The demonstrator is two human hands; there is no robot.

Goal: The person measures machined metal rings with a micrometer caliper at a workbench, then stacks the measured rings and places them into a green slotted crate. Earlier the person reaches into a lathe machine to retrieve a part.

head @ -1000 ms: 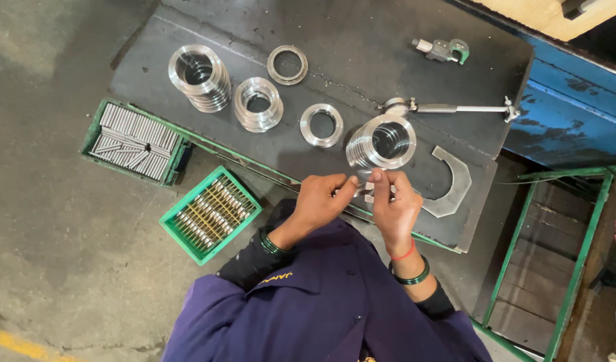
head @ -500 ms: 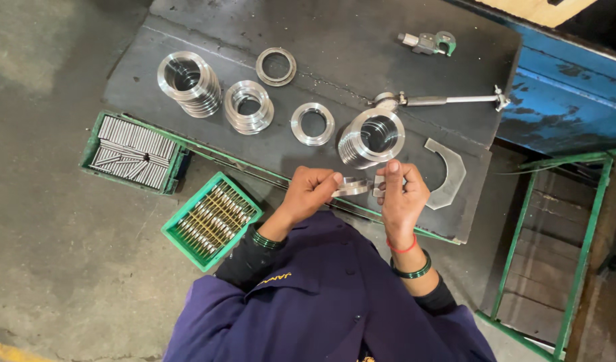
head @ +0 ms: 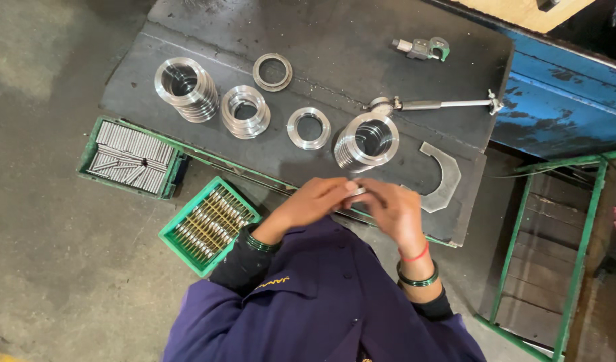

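Small metal piece point(head: 357, 192), probably a roller, sits pinched between left hand point(head: 316, 201) and right hand point(head: 392, 209) fingertips; best kept low above the dark plate point(head: 334, 53).

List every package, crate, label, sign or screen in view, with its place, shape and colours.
Green crate: far left beside the dark table, rectangular, full of loose grey metal pins.
Second green crate: nearer the left hand, rectangular, turned at an angle, with pins in neat rows.
Gauge: top of the table, small, grey and green; any screen is too small to tell.
No signs or labels are visible.
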